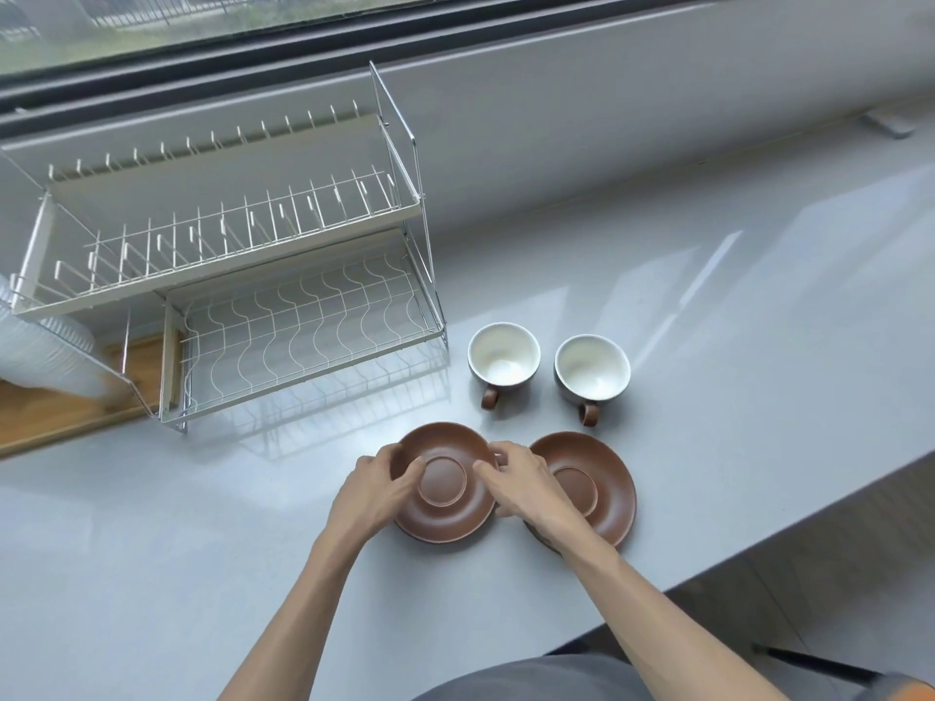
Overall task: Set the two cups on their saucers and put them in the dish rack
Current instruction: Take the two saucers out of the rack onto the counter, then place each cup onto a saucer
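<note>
Both forearms reach in from the near edge; the left hand (377, 485) and right hand (526, 485) grip the left saucer (445, 518) at opposite rims, fingers (405, 475) curled over its edges. Grey table (708, 346) carries everything. White two-tier dish rack (227, 275) stands at far left, both tiers bare. Right saucer (614, 493) lies just beside the held one, partly under the right wrist. Beyond the saucers, left cup (503, 361) and right cup (592, 371) stand upright, near each other, handles toward the camera.
</note>
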Motion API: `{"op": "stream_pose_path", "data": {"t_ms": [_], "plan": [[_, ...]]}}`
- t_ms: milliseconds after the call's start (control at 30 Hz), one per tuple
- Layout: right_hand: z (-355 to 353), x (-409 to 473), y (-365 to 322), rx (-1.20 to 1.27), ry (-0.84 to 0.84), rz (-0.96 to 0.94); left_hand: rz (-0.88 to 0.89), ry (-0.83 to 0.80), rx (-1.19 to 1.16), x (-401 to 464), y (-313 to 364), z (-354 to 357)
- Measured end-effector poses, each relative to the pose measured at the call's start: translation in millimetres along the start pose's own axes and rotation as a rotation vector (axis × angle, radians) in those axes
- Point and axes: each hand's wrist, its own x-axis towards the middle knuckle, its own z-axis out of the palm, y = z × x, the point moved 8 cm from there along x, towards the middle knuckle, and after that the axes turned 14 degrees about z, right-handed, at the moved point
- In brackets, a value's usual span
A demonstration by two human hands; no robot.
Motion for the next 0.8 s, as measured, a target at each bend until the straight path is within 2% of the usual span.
{"op": "stream_pose_path", "data": {"t_ms": [100,167,300,467,600,700,800], "plan": [[-13.6,-6.9,-11.3,-0.038,0.043,-0.054,0.081,0.001,0.333,4.1,16.3,-7.9],[-27.6,-8.9,-15.9,-0.140,0.115,-0.107,0.163,0.042,0.474,6.7,40.5,-13.4],[-74.9,-19.8,-21.0,-0.253,0.420,-0.257,0.371,0.146,0.665,13.2,101.9,-11.6],[-138.3,-26.8,-12.9,-0.179,0.761,-0.369,0.706,0.283,0.619,23.8,171.1,13.7],[-168.9,-5.3,7.0,-0.154,0.800,-0.276,0.793,0.256,0.554,36.8,205.5,43.9],[-179.3,10.7,19.4,-0.112,0.746,-0.220,0.712,0.200,0.381,46.1,214.5,63.2],[-180.3,27.3,28.5,-0.008,0.642,-0.171,0.524,0.136,0.071,55.0,211.7,77.5]]}}
